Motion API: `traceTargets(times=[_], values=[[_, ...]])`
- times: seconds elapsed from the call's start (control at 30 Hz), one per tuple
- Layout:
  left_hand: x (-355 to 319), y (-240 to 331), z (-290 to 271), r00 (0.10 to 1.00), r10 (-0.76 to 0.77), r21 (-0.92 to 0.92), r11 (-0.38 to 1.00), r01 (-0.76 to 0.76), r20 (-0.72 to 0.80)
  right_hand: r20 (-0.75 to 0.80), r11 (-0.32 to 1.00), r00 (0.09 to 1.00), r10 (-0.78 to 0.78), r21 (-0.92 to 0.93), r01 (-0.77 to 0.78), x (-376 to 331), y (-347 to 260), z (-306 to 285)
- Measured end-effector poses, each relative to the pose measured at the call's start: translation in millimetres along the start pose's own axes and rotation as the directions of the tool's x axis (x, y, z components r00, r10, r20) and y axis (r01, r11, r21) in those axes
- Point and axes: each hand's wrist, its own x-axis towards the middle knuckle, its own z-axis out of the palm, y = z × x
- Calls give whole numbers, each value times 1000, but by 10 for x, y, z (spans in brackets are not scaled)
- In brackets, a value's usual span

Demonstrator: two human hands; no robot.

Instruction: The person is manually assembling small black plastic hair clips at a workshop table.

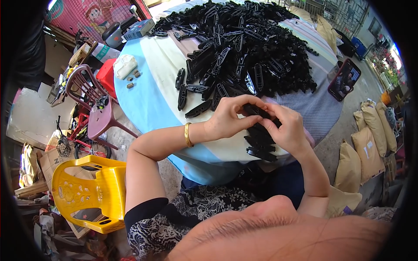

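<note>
Left hand and right hand meet, fingers pinched.

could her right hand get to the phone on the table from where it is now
Probably yes: the right hand is busy gripping a black plastic part, but the phone lies on the table's right edge with only bare cloth between.

This looks like an informal outdoor piecework yard beside a home. A cloth-covered round table bears a big heap of black plastic parts; filled sacks lie on bare concrete at three o'clock, with plastic chairs and cardboard clutter at eight o'clock.
</note>
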Motion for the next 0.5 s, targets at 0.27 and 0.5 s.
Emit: traceTargets(times=[0.27,0.5], values=[[473,-135,-357,960,221,724,689,-29,-171,121,986,979,165,-20,-164,29,351,-279],[591,-319,-455,986,39,949,281,144,-161,-142,930,966,215,-272,-247,88,941,-348]])
